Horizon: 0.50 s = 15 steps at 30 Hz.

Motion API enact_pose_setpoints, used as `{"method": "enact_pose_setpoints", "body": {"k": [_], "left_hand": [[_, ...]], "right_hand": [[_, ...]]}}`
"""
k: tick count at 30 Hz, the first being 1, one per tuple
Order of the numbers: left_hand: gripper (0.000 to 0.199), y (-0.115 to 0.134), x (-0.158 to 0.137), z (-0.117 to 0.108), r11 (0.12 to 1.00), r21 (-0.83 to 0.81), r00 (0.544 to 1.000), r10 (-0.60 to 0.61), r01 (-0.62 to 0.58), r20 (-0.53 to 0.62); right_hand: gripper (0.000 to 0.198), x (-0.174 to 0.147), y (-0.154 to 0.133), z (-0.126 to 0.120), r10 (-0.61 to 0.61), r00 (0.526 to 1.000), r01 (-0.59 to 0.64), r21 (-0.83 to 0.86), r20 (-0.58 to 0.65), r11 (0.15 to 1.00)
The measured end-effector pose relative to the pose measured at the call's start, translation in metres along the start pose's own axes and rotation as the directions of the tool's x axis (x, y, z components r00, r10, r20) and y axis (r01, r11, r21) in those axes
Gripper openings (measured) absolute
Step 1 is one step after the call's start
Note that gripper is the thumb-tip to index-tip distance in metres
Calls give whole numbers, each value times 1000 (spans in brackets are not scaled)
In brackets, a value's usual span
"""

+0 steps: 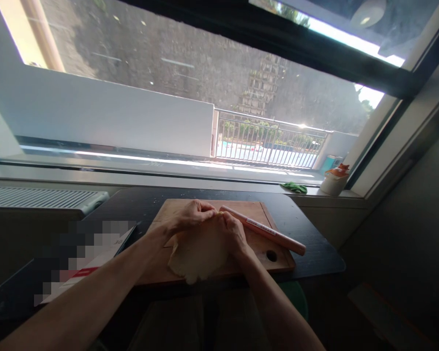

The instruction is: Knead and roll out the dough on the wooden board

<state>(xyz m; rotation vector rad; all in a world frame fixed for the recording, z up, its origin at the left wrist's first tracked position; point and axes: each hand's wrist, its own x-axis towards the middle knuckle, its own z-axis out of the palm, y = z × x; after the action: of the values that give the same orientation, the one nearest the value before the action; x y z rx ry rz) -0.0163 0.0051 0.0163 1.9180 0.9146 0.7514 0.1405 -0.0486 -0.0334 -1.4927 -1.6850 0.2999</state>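
Note:
A flat, pale sheet of dough (201,251) with an uneven edge lies on a wooden cutting board (155,278), its near edge hanging slightly over the board's front. At the dough's far edge, my left hand (195,213) pinches it from the left with fingers closed. Close beside it, my right hand (235,234) grips the same edge, thumb and fingers pressed together. A little yellowish bit shows between the fingertips. To the right of my right hand, a rolling pin (274,236) with a white label rests diagonally across the board.
The board stands on a dark table (314,243) under a large window. On the sill are a green cloth (294,187) and a white pot (334,185) with something orange on top. A radiator (44,200) is at the left, and a partly blurred printed packet (95,263) lies by my left forearm.

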Motion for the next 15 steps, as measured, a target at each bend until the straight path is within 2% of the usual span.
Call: {"method": "enact_pose_setpoints", "body": {"k": [4, 7, 11, 15], "left_hand": [[32, -7, -1, 3, 995, 81, 998, 57, -57, 11], [34, -14, -1, 2, 990, 97, 995, 102, -101, 2], [34, -16, -3, -4, 999, 29, 997, 32, -30, -66], [32, -1, -5, -5, 997, -43, 995, -72, 69, -76]], "right_hand": [[26, -1, -2, 3, -37, 999, 37, -174, 5, 984], [27, -2, -5, 4, -27, 1000, 29, -182, 16, 983], [28, -2, -9, 2, 20, 1000, -20, -117, -3, 993], [30, -2, -8, 1, 10, 1000, -11, -57, -8, 998]]}}
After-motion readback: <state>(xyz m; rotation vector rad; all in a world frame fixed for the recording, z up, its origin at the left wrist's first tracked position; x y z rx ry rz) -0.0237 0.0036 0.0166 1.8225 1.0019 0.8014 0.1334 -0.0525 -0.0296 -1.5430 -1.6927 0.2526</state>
